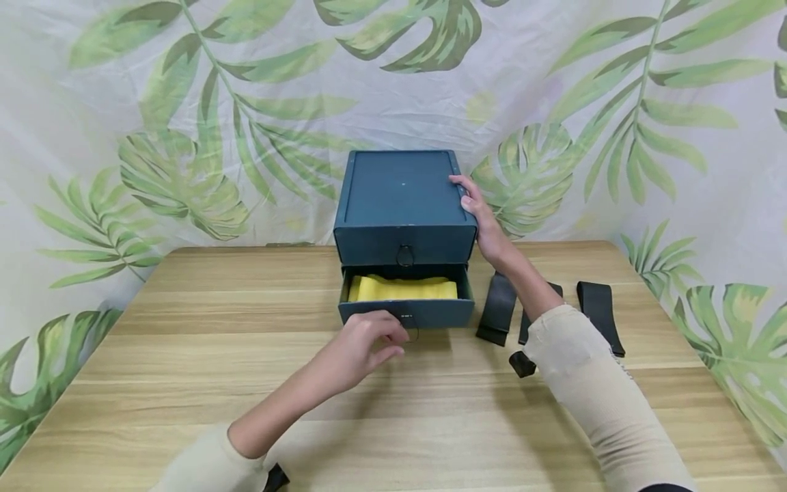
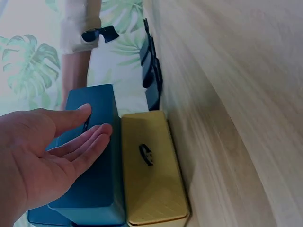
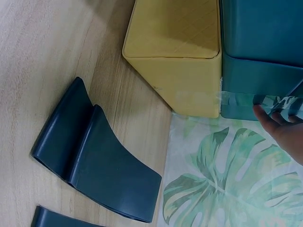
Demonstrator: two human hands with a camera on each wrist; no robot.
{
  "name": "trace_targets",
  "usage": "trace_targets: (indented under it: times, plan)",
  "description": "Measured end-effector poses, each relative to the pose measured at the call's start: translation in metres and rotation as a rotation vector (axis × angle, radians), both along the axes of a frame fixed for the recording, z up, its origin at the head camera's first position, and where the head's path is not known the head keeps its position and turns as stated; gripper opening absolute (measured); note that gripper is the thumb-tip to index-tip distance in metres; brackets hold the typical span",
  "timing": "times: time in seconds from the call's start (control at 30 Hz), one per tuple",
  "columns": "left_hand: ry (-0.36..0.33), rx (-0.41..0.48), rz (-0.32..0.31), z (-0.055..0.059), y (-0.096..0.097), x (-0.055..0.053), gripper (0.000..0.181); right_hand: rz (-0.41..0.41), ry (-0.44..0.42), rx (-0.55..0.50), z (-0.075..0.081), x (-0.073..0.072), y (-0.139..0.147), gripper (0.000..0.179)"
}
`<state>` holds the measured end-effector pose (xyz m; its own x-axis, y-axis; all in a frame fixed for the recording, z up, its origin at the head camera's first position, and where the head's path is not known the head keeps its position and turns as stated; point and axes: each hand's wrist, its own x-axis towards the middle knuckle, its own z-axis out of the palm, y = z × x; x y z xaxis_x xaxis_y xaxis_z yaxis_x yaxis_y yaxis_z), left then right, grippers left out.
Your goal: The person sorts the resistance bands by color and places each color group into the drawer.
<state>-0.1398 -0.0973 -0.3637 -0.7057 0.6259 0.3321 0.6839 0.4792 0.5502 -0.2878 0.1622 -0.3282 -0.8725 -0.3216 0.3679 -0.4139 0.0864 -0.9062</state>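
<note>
A blue two-drawer box (image 1: 399, 188) stands at the back of the table. Its lower drawer (image 1: 375, 313) is pulled out, and folded yellow material (image 1: 406, 290) lies inside. The upper drawer, with a ring pull (image 1: 404, 256), is closed in the head view. My left hand (image 1: 369, 345) is just in front of the lower drawer, beside its thin ring pull; fingers loosely bent, thumb apart, nothing visible between them. My right hand (image 1: 482, 215) rests on the box's top right edge. In the wrist views the lower section (image 2: 151, 194) looks mustard instead of blue.
Several dark folded strips (image 1: 499, 307) lie on the table right of the box, partly behind my right forearm. A black strap end (image 1: 522, 364) hangs by the right sleeve. Behind the wooden table (image 1: 215, 355) hangs a leaf-patterned cloth (image 1: 295, 137).
</note>
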Motion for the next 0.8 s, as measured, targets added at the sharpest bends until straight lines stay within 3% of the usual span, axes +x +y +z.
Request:
trace_targets:
  times: [0.3, 0.47, 0.67, 0.8]
  plan:
    - [0.010, 0.070, 0.100, -0.004, 0.007, -0.036, 0.006, -0.017, 0.021, -0.001, 0.000, -0.001, -0.001, 0.065]
    - [-0.004, 0.097, 0.143, -0.002, 0.011, -0.050, 0.004, -0.012, 0.012, -0.009, 0.002, 0.000, -0.001, 0.065]
    - [-0.029, 0.055, 0.151, 0.003, 0.013, -0.053, 0.005, -0.017, 0.011, -0.004, 0.003, 0.002, 0.000, 0.065]
    - [0.003, 0.012, 0.114, 0.023, 0.010, -0.045, 0.007, -0.015, 0.008, 0.001, 0.002, 0.002, 0.000, 0.065]
